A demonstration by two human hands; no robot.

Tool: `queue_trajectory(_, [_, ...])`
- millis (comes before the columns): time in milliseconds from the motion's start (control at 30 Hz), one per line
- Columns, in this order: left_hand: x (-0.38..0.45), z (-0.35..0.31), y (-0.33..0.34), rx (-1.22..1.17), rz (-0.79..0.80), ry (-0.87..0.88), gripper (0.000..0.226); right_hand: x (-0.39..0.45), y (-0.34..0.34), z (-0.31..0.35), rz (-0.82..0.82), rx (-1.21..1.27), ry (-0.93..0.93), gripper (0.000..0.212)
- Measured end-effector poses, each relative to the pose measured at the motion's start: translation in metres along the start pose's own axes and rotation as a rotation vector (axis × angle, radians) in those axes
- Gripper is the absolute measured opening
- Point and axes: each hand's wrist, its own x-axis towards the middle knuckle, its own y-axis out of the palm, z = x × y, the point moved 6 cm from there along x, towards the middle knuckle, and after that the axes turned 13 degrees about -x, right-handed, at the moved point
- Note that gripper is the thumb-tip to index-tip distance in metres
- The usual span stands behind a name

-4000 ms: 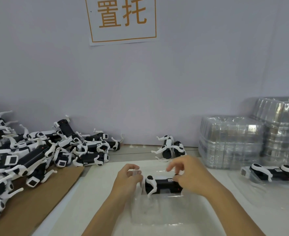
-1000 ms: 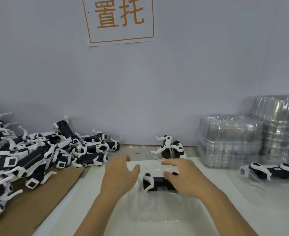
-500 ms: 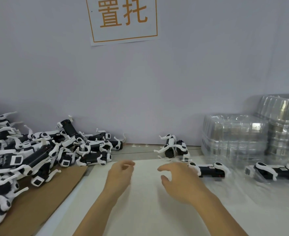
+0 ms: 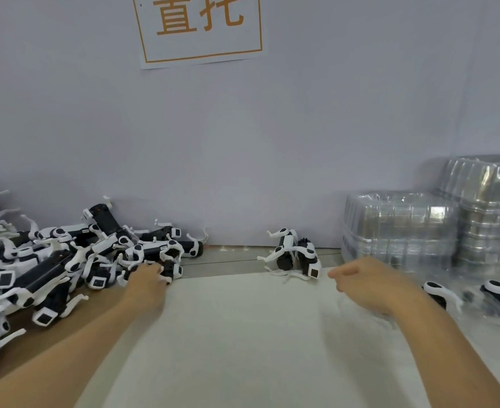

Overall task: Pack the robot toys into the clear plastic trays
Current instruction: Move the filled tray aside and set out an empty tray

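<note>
The left hand (image 4: 147,282) reaches out to the near edge of the heap of robot toys (image 4: 66,260), its fingers curling over one black-and-white toy (image 4: 170,269) at the pile's right corner; whether it has a firm hold or is only touching it, I cannot tell, since the fingertips are hidden against the toy. The right hand (image 4: 366,285) hovers over the bench (image 4: 242,334), blurred, fingers loosely bent and the forefinger pointing left, with nothing visibly in it; a smear of clear plastic (image 4: 360,322) lies just beneath the wrist. Between the two hands, farther back against the wall, two toys (image 4: 295,254) lean together. To the right of the right hand, two packed toys (image 4: 472,295) lie in clear trays on the bench, blurred. Behind them rise two stacks of clear plastic trays (image 4: 401,231), the farther one taller. The heap of toys sits on a sheet of brown cardboard (image 4: 51,334) at the left. An orange-lettered paper sign (image 4: 201,28) hangs on the wall above.
</note>
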Motion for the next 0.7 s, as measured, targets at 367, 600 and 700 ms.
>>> queue_trajectory(367, [-0.015, -0.030, -0.027, -0.160, -0.372, 0.146, 0.024, -0.003, 0.004, 0.020, -0.131, -0.059, -0.136, 0.027])
queue_trajectory(600, [-0.061, -0.112, -0.053, -0.612, -0.525, 0.174, 0.023, -0.003, 0.039, 0.070, -0.099, 0.234, -0.336, 0.049])
queue_trajectory(700, [-0.086, -0.144, -0.032, -1.165, -0.286, 0.025, 0.020, -0.009, 0.057, 0.097, -0.111, 0.432, -0.461, 0.061])
